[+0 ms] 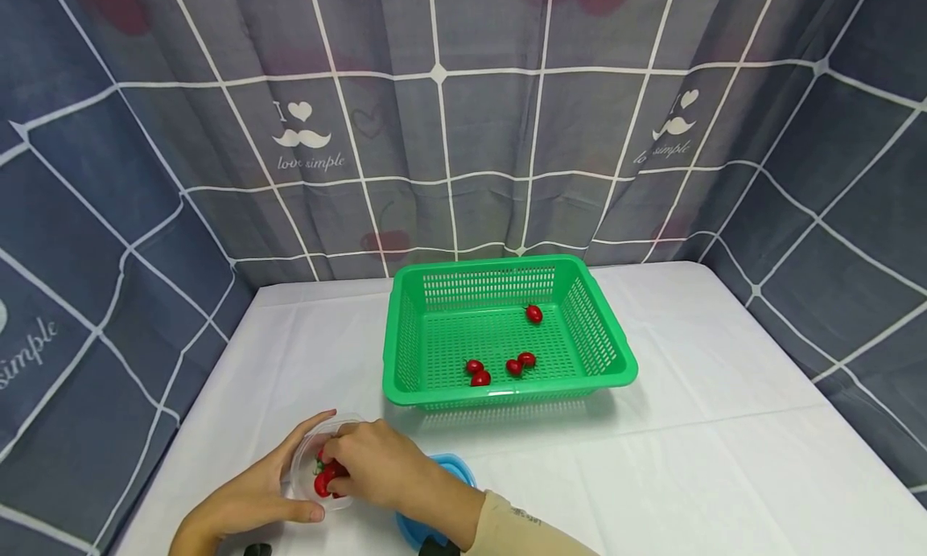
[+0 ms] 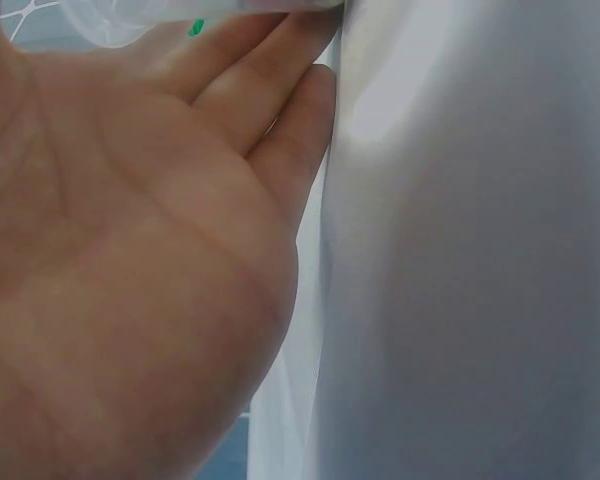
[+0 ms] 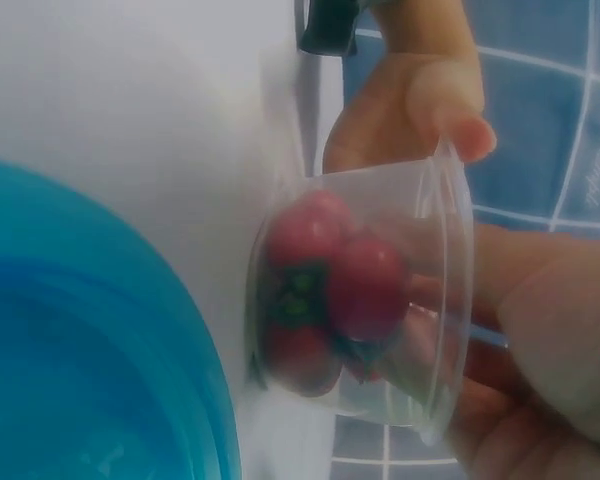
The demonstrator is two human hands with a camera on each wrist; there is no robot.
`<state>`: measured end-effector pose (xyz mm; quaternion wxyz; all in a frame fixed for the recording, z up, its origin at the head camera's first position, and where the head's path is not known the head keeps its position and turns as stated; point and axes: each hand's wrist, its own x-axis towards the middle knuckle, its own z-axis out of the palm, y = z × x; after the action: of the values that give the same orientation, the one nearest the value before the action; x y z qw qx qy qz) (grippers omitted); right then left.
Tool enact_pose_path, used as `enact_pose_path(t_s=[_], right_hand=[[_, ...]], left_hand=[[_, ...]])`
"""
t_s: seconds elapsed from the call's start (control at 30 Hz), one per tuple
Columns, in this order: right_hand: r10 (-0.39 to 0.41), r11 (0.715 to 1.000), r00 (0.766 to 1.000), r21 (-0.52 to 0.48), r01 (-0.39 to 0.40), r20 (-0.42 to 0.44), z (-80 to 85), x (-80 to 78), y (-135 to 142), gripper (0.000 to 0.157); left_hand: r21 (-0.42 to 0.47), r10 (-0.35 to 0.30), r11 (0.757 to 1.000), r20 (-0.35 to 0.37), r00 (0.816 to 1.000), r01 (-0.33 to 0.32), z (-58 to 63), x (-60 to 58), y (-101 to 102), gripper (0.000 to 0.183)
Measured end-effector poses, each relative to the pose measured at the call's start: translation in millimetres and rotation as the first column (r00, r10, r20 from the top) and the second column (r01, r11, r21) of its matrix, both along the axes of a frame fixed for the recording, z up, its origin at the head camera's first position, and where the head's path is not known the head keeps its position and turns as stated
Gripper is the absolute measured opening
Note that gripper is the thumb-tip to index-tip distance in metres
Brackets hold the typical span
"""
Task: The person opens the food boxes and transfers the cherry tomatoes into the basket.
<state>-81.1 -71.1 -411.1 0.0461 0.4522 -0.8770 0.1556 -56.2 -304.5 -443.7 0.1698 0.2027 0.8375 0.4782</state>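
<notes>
A clear plastic cup (image 3: 380, 400) stands on the white cloth, with several red cherry tomatoes (image 3: 368, 288) in it. My left hand (image 1: 249, 488) holds the cup from the left, thumb on the near side and fingers on the far side. In the left wrist view, the palm of my left hand (image 2: 150, 260) fills much of the picture. My right hand (image 1: 384, 463) reaches into the cup's mouth, with thumb and fingers curled about a cherry tomato (image 1: 335, 469). Its fingertips are partly hidden.
A green plastic basket (image 1: 507, 397) with several cherry tomatoes (image 1: 533, 314) stands farther back on the white-covered table (image 1: 695, 459). Under my right forearm sits a blue bowl (image 1: 455, 466), partly hidden. Grey checked curtains (image 1: 492, 137) hang behind and at both sides.
</notes>
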Motion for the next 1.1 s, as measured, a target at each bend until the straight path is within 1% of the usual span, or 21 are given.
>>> enact_pose_path(t_s=[0.07,0.17,0.3,0.37,0.5,0.63,0.73,0.87,1.0,1.1], right_hand=[[0.006,1.000,1.000,-0.007,-0.006,0.005,0.7,-0.5,1.0,0.011],[0.014,1.000,1.000,-0.026,-0.013,0.016,3.7,-1.3,3.1,0.012],[0.013,0.998,0.999,-0.062,-0.010,0.049,11.8,-3.5,8.1,0.017],[0.008,0.997,0.998,-0.083,-0.003,0.061,17.2,-5.1,11.5,0.019],[0.002,0.991,0.997,-0.133,0.008,0.075,28.7,-9.4,19.8,0.024],[-0.016,0.983,0.997,-0.179,0.029,0.076,38.8,-14.6,30.3,0.028],[-0.032,0.974,0.998,-0.221,0.044,0.058,45.8,-19.5,39.1,0.026],[-0.063,0.960,0.997,-0.272,0.072,0.041,54.2,-27.5,52.9,0.024],[-0.115,0.941,0.990,-0.312,0.134,0.079,61.8,-35.3,68.4,0.025],[-0.146,0.917,0.981,-0.356,0.181,0.124,65.8,-41.1,79.8,0.024]], left_hand=[[-0.005,0.000,1.000,0.008,1.000,0.000,0.4,0.2,0.3,0.104],[-0.043,0.022,0.999,0.026,0.999,-0.021,2.4,1.1,1.4,0.105],[-0.084,0.050,0.995,0.048,0.998,-0.046,4.7,1.9,3.4,0.105],[-0.085,0.056,0.995,0.051,0.997,-0.051,4.8,2.0,3.9,0.105],[-0.092,0.059,0.994,0.029,0.998,-0.056,3.9,2.4,4.3,0.104],[-0.088,0.074,0.994,0.057,0.996,-0.069,4.3,2.6,6.0,0.104],[-0.083,0.085,0.994,0.091,0.992,-0.077,5.2,2.2,7.3,0.104],[-0.072,0.078,0.995,0.097,0.992,-0.072,4.6,1.6,7.3,0.106],[-0.078,0.085,0.994,0.081,0.993,-0.079,3.3,1.2,7.0,0.106],[-0.085,0.093,0.993,0.082,0.992,-0.086,3.0,1.1,7.8,0.107]])
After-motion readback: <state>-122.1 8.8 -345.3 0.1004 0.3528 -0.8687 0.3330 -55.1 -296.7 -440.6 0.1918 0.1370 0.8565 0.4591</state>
